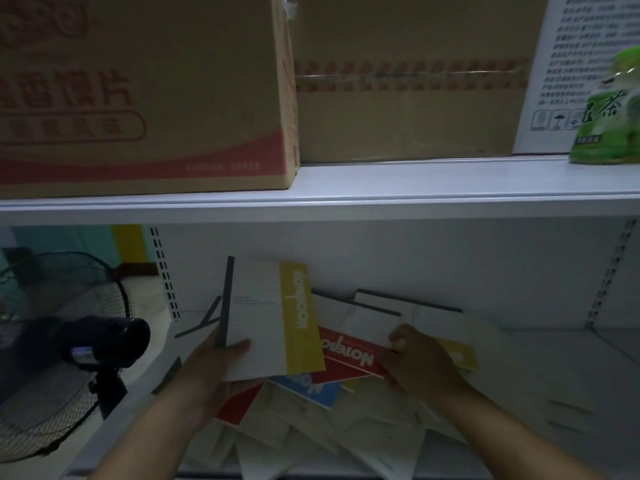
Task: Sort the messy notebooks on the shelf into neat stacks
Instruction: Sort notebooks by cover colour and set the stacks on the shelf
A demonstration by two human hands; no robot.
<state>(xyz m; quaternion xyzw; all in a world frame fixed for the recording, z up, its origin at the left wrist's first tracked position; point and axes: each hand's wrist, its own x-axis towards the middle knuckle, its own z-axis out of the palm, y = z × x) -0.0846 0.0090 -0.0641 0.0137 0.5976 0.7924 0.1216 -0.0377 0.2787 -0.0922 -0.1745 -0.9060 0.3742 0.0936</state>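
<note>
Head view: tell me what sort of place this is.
Probably a shop or stockroom: white slotted metal shelving, taped brown cardboard cartons on top, matching colour-banded notebooks heaped below.

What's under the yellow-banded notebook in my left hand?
The red-banded notebook and a blue-banded notebook poke out beneath the yellow-banded notebook, with a red cover corner near the left hand. Their covered parts and anything else directly below are hidden.

Above the left hand [211,368] and right hand [420,358]: two brown cardboard boxes [138,98] [408,116], one white printed carton [568,81], one green tea pack [606,116]. Leftward, one black mesh fan [52,289]. Beneath, overlapping white paper notebooks [263,317], too jumbled to count.
</note>
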